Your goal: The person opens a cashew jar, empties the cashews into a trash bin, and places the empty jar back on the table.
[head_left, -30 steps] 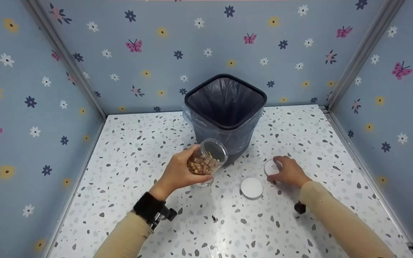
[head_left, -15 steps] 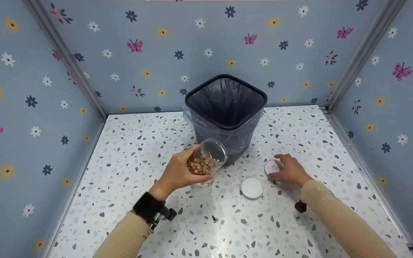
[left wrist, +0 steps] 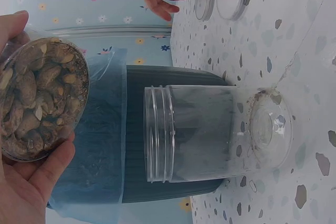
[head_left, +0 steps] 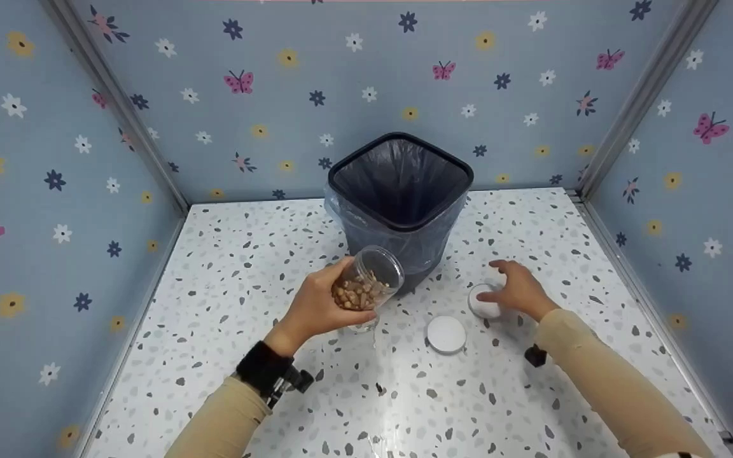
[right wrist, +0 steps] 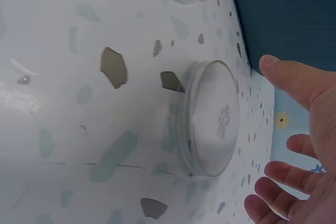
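Note:
My left hand [head_left: 315, 302] grips a clear jar [head_left: 380, 264], tilted with its open mouth up and to the right. Brown nut-like pieces [left wrist: 44, 93] fill its lower part. Beneath it a second clear jar [left wrist: 202, 135] stands uncapped on the table, mostly hidden from the head view by the hand and the first jar. On the right, my right hand [head_left: 522, 292] hovers with thumb and fingers spread, holding nothing. A round lid [right wrist: 215, 121] with a white inner face and small print lies flat just by that thumb. Nearer the middle lies another white lid [head_left: 446, 334].
Behind the jars stands a dark bin [head_left: 382, 245] lined with a translucent bluish bag. Flower-patterned walls [head_left: 366, 76] enclose the speckled white table [head_left: 245, 267] at the back and both sides. A small dark bit [head_left: 380, 387] lies in front.
My right hand has let go of the lid, spreading its fingers and lifting slightly away; the lid stays on the table. My left hand and the tilted jar keep their place.

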{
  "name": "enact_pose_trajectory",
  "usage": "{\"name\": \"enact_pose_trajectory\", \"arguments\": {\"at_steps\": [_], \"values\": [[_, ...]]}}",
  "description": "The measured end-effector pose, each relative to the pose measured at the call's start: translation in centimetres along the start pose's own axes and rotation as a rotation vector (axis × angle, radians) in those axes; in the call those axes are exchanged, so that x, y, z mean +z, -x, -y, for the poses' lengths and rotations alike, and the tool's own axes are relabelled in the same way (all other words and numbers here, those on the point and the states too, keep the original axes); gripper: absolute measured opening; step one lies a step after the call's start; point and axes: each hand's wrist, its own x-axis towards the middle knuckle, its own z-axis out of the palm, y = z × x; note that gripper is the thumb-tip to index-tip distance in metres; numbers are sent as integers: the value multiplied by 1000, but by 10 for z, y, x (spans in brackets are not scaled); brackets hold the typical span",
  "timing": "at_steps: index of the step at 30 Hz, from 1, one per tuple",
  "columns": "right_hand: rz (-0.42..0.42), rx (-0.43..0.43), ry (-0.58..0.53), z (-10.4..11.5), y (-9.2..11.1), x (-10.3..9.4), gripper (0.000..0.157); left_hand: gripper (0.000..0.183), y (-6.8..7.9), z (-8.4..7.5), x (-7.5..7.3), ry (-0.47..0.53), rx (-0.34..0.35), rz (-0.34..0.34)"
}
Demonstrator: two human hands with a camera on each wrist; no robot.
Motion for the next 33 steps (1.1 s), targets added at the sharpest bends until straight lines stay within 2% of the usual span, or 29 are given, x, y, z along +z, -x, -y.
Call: {"name": "enact_pose_trajectory", "arguments": {"at_steps": [7,22,33], "values": [[-4,-10,-47,6,-4,-11,91,91,-1,0,0,11,2,6],[-97,-83,-81,30,-7,-36,77,87,-2,0,0,6,25,-2],[-140,-92,-114,47,-5,-53,75,87,-2,0,-1,6,40,2]]}}
